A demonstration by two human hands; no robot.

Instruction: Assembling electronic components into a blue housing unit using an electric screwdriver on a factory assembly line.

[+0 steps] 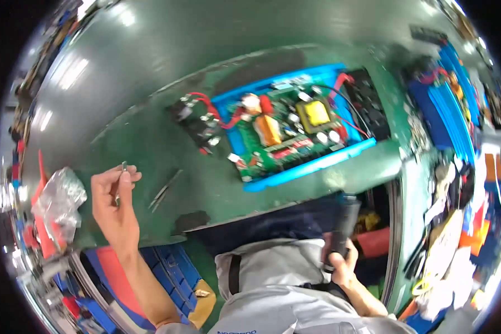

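Note:
My left hand (pixel 116 203) is raised over the left of the bench, thumb and fingertips pinched on a small metal piece (pixel 124 166) too tiny to name. Low on the right, in front of my lap, my right hand (pixel 345 263) is wrapped round a black cylindrical tool (pixel 344 222) that looks like an electric screwdriver; it is blurred. Between and beyond the hands lies an opened blue housing (pixel 312 166) with a green circuit board (pixel 270 162) in it. Red wires join it to black end panels (pixel 197 125) on both sides. Tweezers (pixel 165 191) lie right of my left hand.
A clear plastic bag (pixel 61 200) and a red pointed thing (pixel 42 179) are at the far left. More blue housings (pixel 453 119) stand at the right. Beneath the bench edge, an open drawer holds a red item (pixel 373 242); blue bins (pixel 172 278) sit lower left.

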